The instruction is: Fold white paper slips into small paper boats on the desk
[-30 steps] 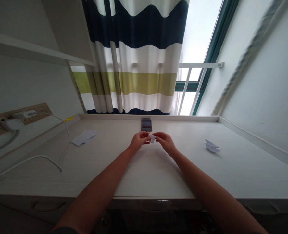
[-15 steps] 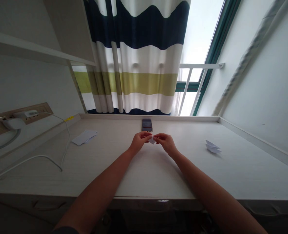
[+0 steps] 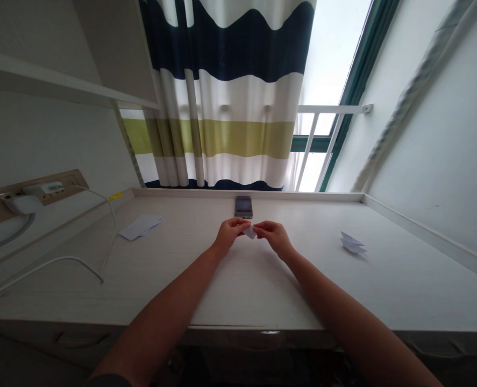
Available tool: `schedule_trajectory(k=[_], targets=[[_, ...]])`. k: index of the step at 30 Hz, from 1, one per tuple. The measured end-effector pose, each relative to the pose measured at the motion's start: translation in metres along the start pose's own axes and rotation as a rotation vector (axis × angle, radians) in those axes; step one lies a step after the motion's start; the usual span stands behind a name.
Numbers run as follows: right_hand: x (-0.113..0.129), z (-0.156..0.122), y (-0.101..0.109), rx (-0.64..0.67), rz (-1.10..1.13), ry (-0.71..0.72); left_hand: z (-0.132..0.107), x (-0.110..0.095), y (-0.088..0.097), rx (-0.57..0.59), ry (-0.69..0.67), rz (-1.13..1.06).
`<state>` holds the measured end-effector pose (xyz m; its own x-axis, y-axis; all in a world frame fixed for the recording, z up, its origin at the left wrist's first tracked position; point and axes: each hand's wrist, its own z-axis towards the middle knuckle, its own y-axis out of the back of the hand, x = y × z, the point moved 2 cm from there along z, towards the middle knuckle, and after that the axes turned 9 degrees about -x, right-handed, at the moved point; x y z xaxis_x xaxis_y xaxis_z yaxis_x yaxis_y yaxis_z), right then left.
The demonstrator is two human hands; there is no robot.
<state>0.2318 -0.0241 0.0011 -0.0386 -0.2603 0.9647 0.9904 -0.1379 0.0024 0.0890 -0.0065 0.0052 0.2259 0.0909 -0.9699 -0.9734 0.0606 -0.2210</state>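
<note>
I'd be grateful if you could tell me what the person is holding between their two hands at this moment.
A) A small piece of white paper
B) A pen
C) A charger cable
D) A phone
A: the small piece of white paper is pinched between the fingers of the left hand and the right hand.

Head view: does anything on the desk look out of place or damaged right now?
Nothing looks spilled or damaged; the small white paper held between the left hand and right hand looks intact. The only untidy thing is the white cable, looping loosely from the wall socket over the left of the desk.
</note>
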Motion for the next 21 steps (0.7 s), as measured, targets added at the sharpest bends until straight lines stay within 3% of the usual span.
schedule_trajectory(k=[14, 21], targets=[[0.0009, -0.0016, -0.0037, 0.012, 0.061, -0.073, 0.0003, 0.0014, -0.0013, -0.052, -0.037, 0.024], [0.0047, -0.0043, -0.0020, -0.004, 0.110, -0.105, 0.0012, 0.0016, 0.0003, 0.060, -0.031, 0.007]])
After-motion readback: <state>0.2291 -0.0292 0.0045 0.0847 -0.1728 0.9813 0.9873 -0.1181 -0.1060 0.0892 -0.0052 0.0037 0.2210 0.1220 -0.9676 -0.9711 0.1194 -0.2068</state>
